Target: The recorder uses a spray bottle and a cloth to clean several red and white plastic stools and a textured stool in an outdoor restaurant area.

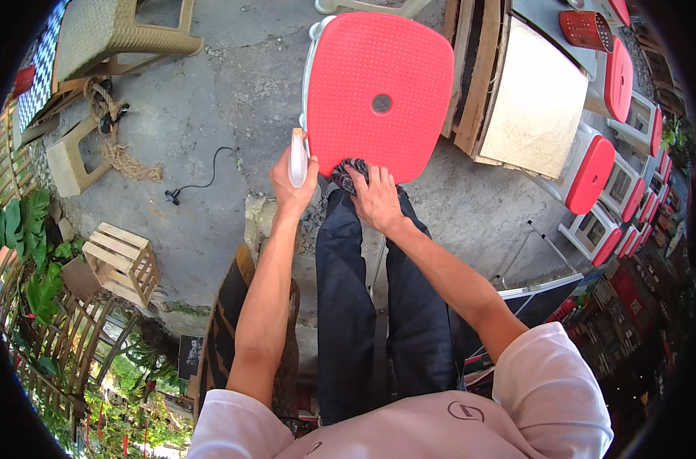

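Before me stands a plastic stool with a red dotted seat, a round hole near its middle, and white legs partly visible at its left side. My left hand grips a white spray bottle with an orange tip, beside the seat's left near corner. On the seat's near edge, my right hand presses a dark patterned cloth under its fingers. Part of the cloth is hidden by that hand.
Wooden boards with a pale panel stand close on the right. More red-topped stools line up beyond. At left are a beige woven-pattern stool, a rope, a black cable and a wooden crate.
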A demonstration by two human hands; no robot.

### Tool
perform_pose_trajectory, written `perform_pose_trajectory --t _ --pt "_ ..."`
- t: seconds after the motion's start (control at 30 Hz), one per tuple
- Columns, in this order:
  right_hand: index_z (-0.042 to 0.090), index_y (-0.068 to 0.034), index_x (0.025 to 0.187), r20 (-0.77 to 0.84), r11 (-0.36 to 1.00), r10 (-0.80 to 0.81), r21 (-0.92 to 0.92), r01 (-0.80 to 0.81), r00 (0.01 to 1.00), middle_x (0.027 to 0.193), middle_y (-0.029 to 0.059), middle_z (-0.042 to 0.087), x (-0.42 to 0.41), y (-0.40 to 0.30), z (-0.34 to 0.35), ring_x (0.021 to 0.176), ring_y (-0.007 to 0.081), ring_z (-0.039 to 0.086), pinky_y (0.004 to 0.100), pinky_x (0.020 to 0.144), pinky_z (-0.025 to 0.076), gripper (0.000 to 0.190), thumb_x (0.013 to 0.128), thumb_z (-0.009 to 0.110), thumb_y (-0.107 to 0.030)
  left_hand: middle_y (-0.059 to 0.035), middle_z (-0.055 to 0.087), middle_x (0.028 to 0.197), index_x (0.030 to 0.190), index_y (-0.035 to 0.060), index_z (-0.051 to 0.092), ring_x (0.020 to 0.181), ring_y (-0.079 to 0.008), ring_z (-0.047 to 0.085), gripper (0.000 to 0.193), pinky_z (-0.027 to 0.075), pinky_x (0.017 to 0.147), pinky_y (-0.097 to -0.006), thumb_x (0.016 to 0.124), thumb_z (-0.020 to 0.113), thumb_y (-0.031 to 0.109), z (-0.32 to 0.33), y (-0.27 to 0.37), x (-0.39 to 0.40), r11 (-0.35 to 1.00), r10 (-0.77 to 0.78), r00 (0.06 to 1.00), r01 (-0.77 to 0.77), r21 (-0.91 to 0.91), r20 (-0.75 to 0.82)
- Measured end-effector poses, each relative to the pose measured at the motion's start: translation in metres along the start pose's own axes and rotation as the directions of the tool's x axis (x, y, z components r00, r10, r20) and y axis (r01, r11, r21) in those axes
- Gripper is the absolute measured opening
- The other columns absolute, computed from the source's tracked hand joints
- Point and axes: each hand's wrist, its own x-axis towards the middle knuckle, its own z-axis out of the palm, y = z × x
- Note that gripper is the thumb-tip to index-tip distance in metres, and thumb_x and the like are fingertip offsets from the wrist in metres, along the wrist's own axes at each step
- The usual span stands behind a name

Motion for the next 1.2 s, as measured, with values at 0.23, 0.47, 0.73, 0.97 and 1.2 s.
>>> perform_pose_trajectory --t 0.23,0.47,0.73,0.97,1.2 --pt "0.049 -0.017 0.131 -0.231 0.959 0.27 -0.024 -0.283 0.935 0.118 0.0199 0.047 -0.009 0.047 -0.018 0.104 0.0384 0.048 0.048 0.086 0.042 0.064 0.071 0.073 -0.014 -0.0176 0.068 0.09 0.12 0.0032 0.061 0.084 -0.0296 0.07 0.045 0.053 0.072 -0.0366 0.077 0.069 0.011 -0.006 0.002 -0.001 0.992 -0.06 0.99 0.044 0.121 0.131" --pt "0.049 -0.007 0.127 -0.58 0.904 0.305 -0.074 -0.422 0.755 0.113 0.0264 0.048 0.103 0.103 -0.084 0.102 0.044 0.049 0.0514 0.085 0.043 0.049 0.084 0.065 -0.023 -0.0138 0.068 0.082 0.12 0.0024 0.058 0.076 -0.0239 0.07 0.047 0.053 0.069 -0.0348 0.077 0.073 0.011 0.002 -0.017 0.0 0.965 0.159 0.985 -0.169 0.203 0.067" --pt "0.055 -0.005 0.119 -0.658 0.942 0.103 -0.176 -0.285 0.746 0.105 0.0209 0.052 0.243 0.062 -0.122 0.098 0.0388 0.053 0.0505 0.079 0.047 0.046 0.083 0.065 -0.031 -0.0129 0.067 0.081 0.109 0.003 0.059 0.076 -0.0206 0.068 0.036 0.052 0.071 -0.0342 0.077 0.073 0.012 -0.007 -0.015 0.015 0.986 -0.029 0.994 0.011 0.164 0.107" --pt "0.055 -0.012 0.126 -0.357 0.954 -0.226 -0.268 0.133 0.906 0.109 0.0152 0.053 0.218 -0.019 -0.082 0.096 0.0326 0.053 0.0455 0.081 0.045 0.048 0.085 0.063 -0.036 -0.0142 0.065 0.113 0.122 -0.0023 0.055 0.098 -0.0193 0.064 0.042 0.054 0.076 -0.0322 0.081 0.064 0.001 -0.014 -0.026 0.011 1.0 -0.027 0.999 0.027 -0.008 0.04" --pt "0.057 -0.019 0.127 0.046 0.9 -0.357 -0.25 0.357 0.933 0.126 0.0109 0.05 0.087 -0.035 -0.013 0.105 0.0261 0.05 0.0382 0.087 0.041 0.042 0.085 0.054 -0.021 -0.0143 0.057 0.129 0.134 -0.0052 0.043 0.091 -0.0163 0.063 0.053 0.056 0.078 -0.0284 0.082 0.057 -0.007 -0.054 0.007 -0.02 0.981 -0.172 0.974 0.155 -0.12 -0.149"
